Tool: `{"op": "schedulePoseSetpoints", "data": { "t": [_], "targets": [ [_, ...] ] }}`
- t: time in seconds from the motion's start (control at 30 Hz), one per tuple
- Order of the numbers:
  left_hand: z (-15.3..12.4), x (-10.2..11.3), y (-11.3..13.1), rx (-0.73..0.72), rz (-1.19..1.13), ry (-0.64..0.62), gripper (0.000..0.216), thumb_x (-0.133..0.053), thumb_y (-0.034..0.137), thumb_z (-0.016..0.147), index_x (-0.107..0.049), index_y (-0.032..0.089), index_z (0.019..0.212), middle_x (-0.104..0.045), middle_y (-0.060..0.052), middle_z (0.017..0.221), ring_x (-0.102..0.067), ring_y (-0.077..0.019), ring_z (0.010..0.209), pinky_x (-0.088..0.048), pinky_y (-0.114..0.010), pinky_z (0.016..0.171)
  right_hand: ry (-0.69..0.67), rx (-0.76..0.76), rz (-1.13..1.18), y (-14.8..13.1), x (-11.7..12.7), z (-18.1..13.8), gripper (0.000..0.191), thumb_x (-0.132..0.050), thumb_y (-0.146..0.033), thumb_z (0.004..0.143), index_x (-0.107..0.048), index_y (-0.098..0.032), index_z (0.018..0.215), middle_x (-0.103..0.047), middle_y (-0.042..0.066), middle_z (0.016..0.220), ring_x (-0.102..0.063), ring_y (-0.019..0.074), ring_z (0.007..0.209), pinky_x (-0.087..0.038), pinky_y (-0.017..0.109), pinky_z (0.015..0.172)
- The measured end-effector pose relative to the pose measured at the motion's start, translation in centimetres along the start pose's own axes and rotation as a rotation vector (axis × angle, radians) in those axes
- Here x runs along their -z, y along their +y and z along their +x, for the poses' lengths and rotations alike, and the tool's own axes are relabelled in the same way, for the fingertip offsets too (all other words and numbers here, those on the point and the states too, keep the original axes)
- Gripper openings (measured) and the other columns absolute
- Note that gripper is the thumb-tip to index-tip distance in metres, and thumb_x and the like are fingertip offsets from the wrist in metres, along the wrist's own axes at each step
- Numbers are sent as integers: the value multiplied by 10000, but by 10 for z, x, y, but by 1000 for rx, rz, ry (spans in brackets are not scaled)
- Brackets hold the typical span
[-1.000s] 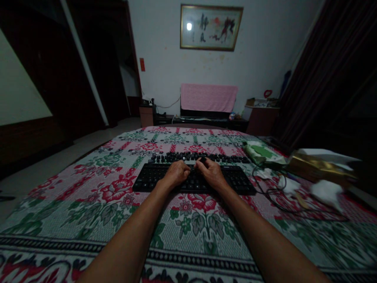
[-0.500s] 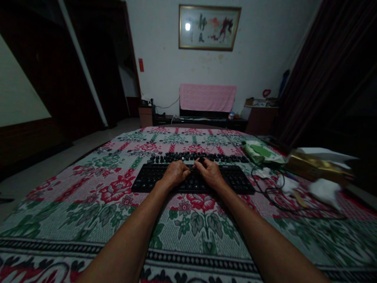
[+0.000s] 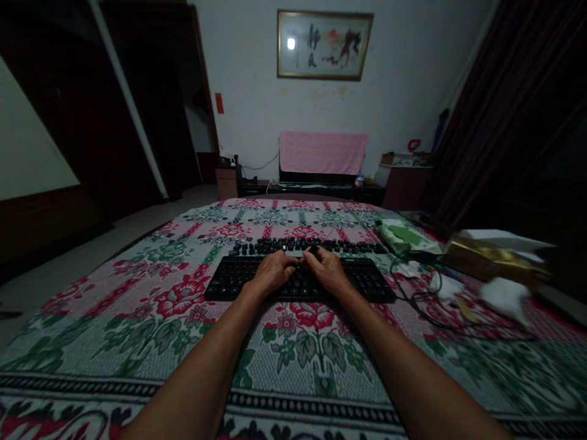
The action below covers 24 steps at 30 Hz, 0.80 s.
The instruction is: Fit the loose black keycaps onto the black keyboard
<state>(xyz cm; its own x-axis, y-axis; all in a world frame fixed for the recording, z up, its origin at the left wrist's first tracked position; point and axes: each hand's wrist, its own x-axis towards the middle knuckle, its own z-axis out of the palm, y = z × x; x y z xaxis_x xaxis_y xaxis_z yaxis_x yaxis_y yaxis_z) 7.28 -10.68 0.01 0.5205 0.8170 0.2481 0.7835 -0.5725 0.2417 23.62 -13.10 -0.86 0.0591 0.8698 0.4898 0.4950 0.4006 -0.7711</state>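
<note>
A black keyboard (image 3: 233,281) lies flat across the cloth, both of my hands over its middle. My left hand (image 3: 275,270) rests at its upper middle, fingers curled and pressed together, pointing toward the right hand. Anything between those fingertips is hidden. My right hand (image 3: 324,267) is closed beside it, the fingertips of both hands nearly meeting. A small dark thing (image 3: 314,249) shows at the right fingers, too dim to name. Just behind the keyboard, several loose black keycaps (image 3: 358,246) lie in a long row.
A patterned floral tablecloth (image 3: 151,342) covers the table. To the right lie a green-and-white packet (image 3: 408,237), a gold box (image 3: 495,260), crumpled white tissues (image 3: 504,298) and a looping black cable (image 3: 426,315). A pink cloth (image 3: 323,151) hangs by the far wall.
My left fingertips have extended slightly to the right, closer to the right hand. The right hand stays nearly in place. The keyboard and keycaps look unmoved.
</note>
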Motion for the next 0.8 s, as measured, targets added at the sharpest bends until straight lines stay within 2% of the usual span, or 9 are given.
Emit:
{"op": "schedulePoseSetpoints", "data": {
  "t": [0.23, 0.43, 0.8],
  "targets": [
    [2, -1, 0, 34, 22, -27, 332, -499, 274, 823, -629, 316, 1126, -580, -37, 901, -576, -167, 883, -443, -250, 790, -3, -20, 27, 6, 5, 4, 262, -478, -382, 802, -621, -166, 762, -672, 34, 725, -567, 143, 621, -406, 224, 568],
    [5, -3, -1, 83, -19, -48, 310, -512, 273, 807, -659, 294, 1079, -606, -33, 948, -583, -163, 904, -445, -241, 812, 42, -51, -14, 12, 11, 5, 303, -462, -390, 807, -635, -158, 717, -651, 26, 642, -557, 141, 595, -399, 226, 554],
    [11, 4, 2, 114, -3, -100, 312, -533, 298, 785, -674, 274, 1063, -665, -32, 1018, -594, -185, 958, -449, -250, 831, 34, 6, -76, 13, 11, 6, 274, -479, -378, 801, -637, -171, 716, -646, 21, 622, -577, 157, 608, -396, 228, 554]
  ]
}}
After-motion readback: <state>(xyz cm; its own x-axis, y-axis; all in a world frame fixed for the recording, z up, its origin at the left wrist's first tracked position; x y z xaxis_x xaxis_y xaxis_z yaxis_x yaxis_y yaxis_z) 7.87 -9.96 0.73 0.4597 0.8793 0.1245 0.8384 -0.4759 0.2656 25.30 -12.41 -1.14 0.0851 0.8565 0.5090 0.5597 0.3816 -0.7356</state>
